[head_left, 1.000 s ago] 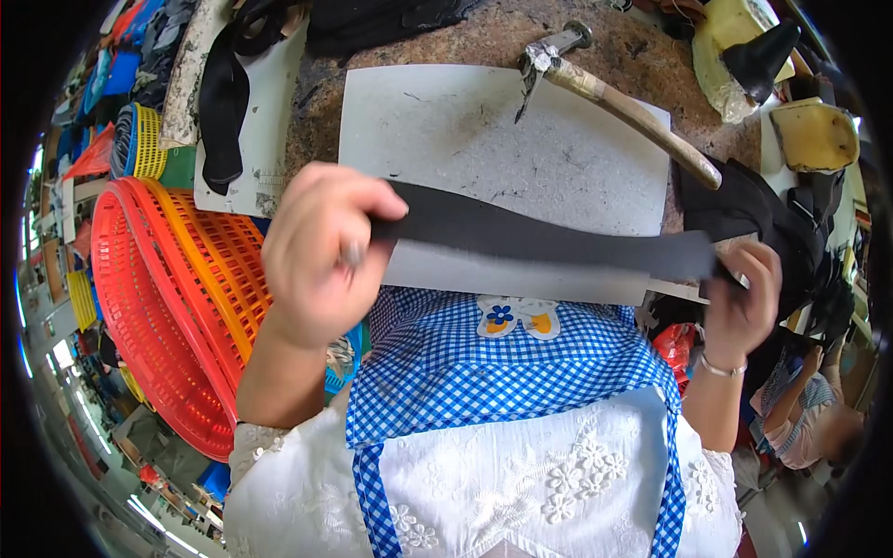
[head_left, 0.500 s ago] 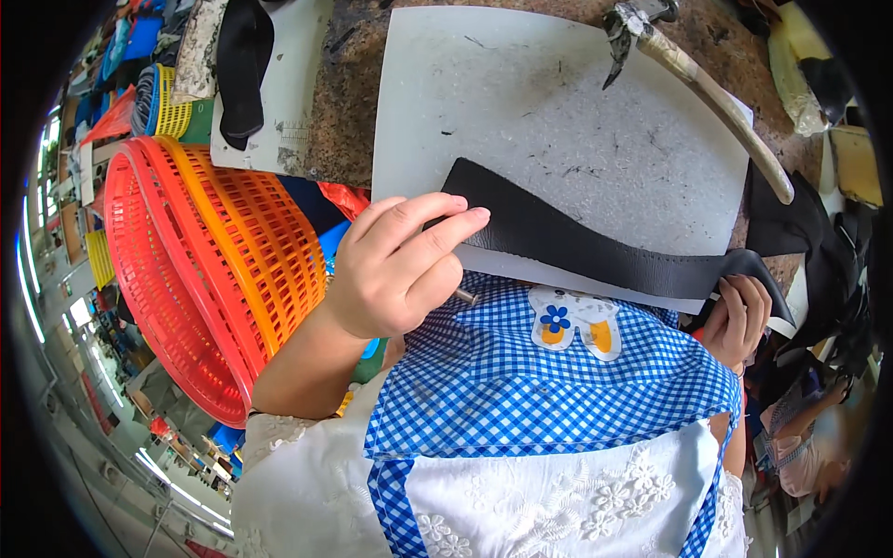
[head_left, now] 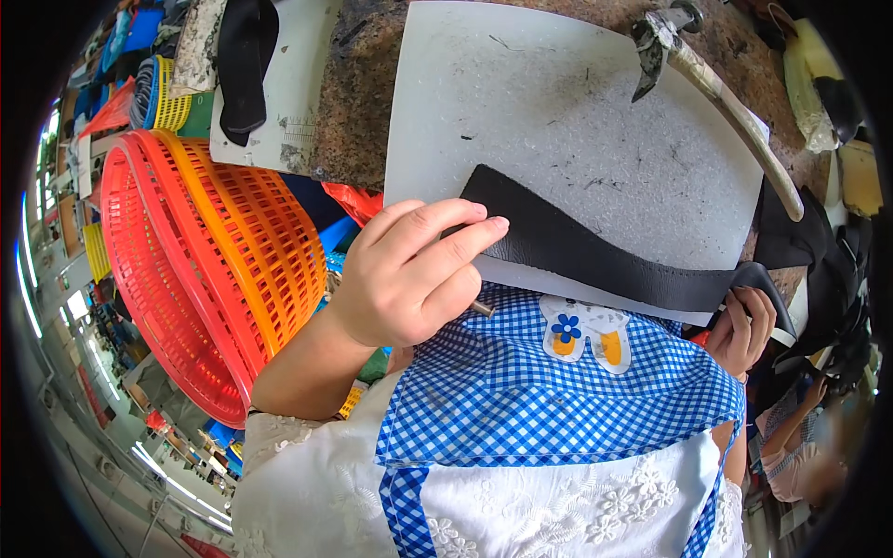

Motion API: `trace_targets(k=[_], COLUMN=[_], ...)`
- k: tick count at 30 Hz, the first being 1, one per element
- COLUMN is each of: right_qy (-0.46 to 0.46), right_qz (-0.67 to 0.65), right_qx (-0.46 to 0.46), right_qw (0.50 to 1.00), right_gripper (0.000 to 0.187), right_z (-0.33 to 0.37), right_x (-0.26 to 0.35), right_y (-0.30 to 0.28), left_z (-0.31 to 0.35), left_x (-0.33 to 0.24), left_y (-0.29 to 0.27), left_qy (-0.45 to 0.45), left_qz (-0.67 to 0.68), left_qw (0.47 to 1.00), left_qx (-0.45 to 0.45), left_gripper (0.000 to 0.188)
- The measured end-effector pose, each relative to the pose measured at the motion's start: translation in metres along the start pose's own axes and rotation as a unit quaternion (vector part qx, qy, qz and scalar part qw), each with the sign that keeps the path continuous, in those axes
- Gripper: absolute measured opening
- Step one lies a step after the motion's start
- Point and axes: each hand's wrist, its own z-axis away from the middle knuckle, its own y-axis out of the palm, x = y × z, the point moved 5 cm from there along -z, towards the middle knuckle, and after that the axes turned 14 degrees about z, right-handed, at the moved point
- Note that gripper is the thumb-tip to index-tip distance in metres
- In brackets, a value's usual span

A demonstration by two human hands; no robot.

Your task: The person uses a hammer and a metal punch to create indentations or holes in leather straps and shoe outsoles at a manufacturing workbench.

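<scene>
Two hands hold the black strip (head_left: 595, 259) low over the white board (head_left: 558, 112); a second ago it is a blur in mid-air between them. Since half a second ago I see it barely shift, so I judge this a steady point in the handling, the piece under control at both ends.

From my distant seat, the left hand (head_left: 409, 279) seems clamped on the strip's near left edge, index and middle fingers extended, thumb hidden. A metal rod (head_left: 482, 308) pokes out beneath its curled fingers. The right hand (head_left: 741, 327) has its fingers bent round the other end, where the strip curls up into a loop.

The strip looks like leather: dull on top, glossier and creased along its near edge, squared and broad at left, narrowing rightward. The board is smooth, plastic-looking, scuffed and flecked with dark crumbs. Across its far right corner lies a hammer (head_left: 733, 104), worn wooden handle, pointed metal head. Beneath, I make out the speckled brown table (head_left: 358, 93).
</scene>
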Motion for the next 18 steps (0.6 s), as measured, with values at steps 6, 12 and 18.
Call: trace_targets(k=[6, 12, 18], right_qy=[-0.005, 0.005, 0.001], right_qz=[0.009, 0.003, 0.009], right_qx=[-0.003, 0.002, 0.002], right_qw=[1.000, 1.000, 1.000], right_gripper=[0.021, 0.022, 0.021], right_z=[0.0004, 0.0025, 0.0037], right_x=[0.0008, 0.0001, -0.0002], right_y=[0.0007, 0.0021, 0.0027], left_z=[0.0004, 0.0012, -0.0019], left_x=[0.0007, 0.0012, -0.0001], left_y=[-0.0007, -0.0006, -0.0013], left_qy=[-0.014, -0.015, -0.027], left_qz=[0.008, 0.004, 0.003], left_qw=[1.000, 1.000, 1.000], left_qx=[0.000, 0.000, 0.003], left_gripper=[0.017, 0.017, 0.015])
